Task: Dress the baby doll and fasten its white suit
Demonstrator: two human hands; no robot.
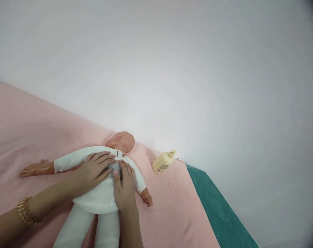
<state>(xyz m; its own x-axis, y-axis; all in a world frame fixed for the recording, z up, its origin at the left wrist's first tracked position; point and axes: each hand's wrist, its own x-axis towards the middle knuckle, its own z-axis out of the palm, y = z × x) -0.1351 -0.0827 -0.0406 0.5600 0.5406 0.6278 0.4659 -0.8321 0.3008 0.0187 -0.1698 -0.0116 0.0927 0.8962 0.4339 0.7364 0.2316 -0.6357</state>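
A baby doll (99, 203) with a white cloth body lies stretched out, its head toward the wall and its arms spread. My left hand (94, 170) rests flat across its chest, fingers extended. On the other side of the chest lies my right hand (124, 186), its fingers also stretched out and its thumb apart. Between the two hands a greyish patch shows on the doll's torso. Neither hand grips anything. To the right of the doll stands a cream-coloured pump bottle (163, 162) with dark print on its side.
A pink sheet (171, 206) covers the surface under the doll and bottle. Past its right edge shows a green cover (218, 203). A plain white wall (156, 69) rises directly behind the doll's head and the bottle.
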